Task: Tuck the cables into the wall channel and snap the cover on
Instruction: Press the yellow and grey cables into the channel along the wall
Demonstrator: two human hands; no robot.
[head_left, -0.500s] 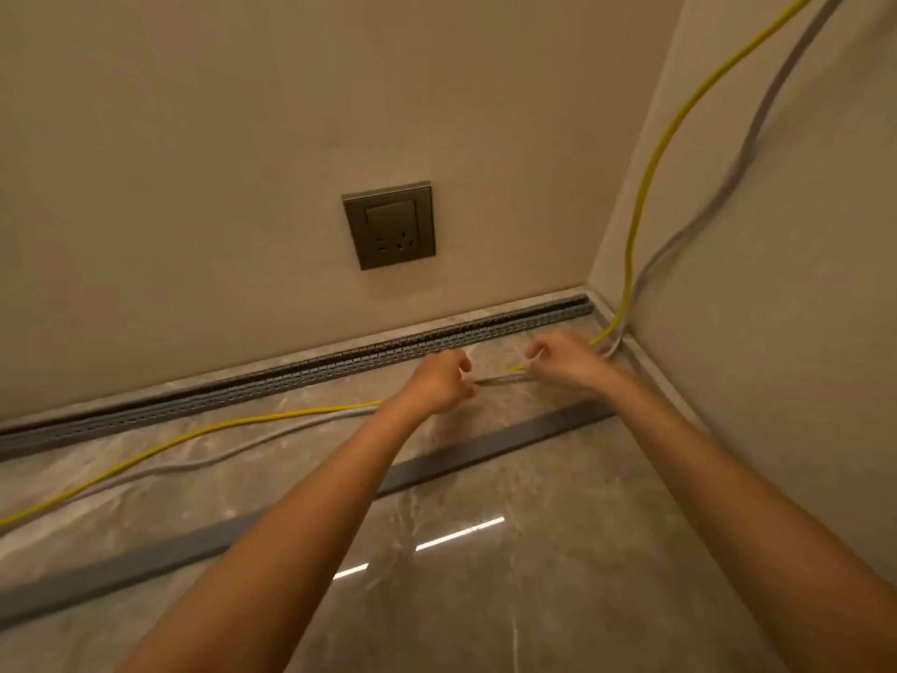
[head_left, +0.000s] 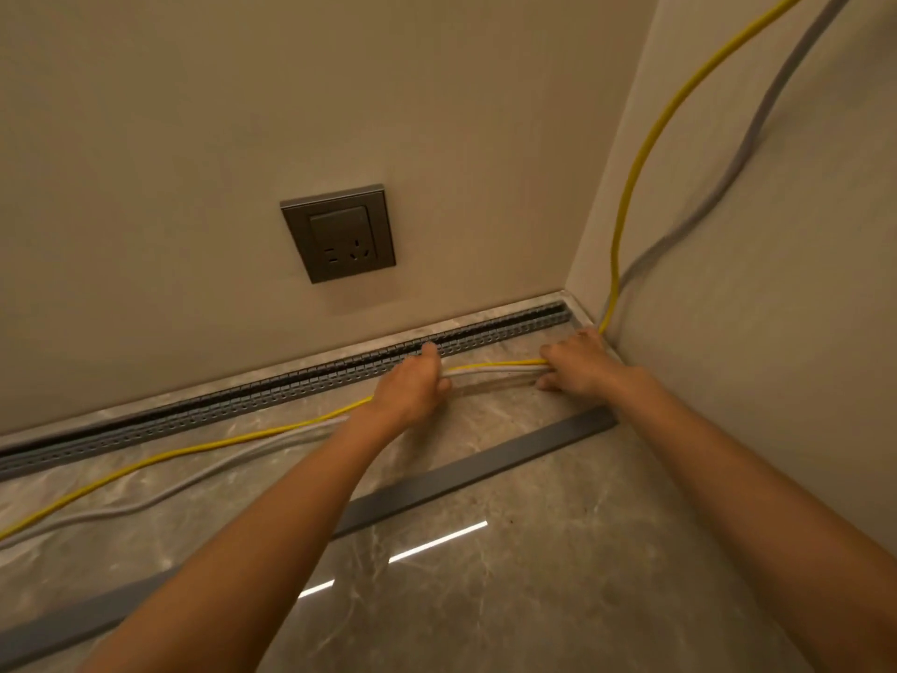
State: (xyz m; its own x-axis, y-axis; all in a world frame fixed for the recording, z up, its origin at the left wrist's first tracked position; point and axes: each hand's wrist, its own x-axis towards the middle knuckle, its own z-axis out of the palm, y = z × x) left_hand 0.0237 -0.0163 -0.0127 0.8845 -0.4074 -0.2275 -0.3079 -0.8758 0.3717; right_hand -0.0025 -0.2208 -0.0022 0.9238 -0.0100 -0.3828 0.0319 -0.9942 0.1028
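"gripping what, l hand [head_left: 412,391]?"
"both cables: yellow cable [head_left: 490,365] & grey cable [head_left: 757,123]. fingers curled round the pair, one fingertip up against the slotted channel [head_left: 242,398]."
"r hand [head_left: 577,364]?"
"same pair, fingers curled over them, close to the corner. thumb low by the marble floor [head_left: 534,624]."
"cables in the channel?"
"no. they lie on the floor just in front of it & trail off to the l. past the r hand they climb the r wall."
"cover?"
"grey cover strip [head_left: 485,473] is flat on the floor, nearer me, apart from the channel, approx parallel. both forearms cross over it & hide bits."
"what else is around?"
"dark wall socket [head_left: 340,234] above the channel, l of the hands. bright light streak [head_left: 437,541] reflected on the floor beside the cover. channel's top is open & it runs along the stone skirting [head_left: 485,319]."
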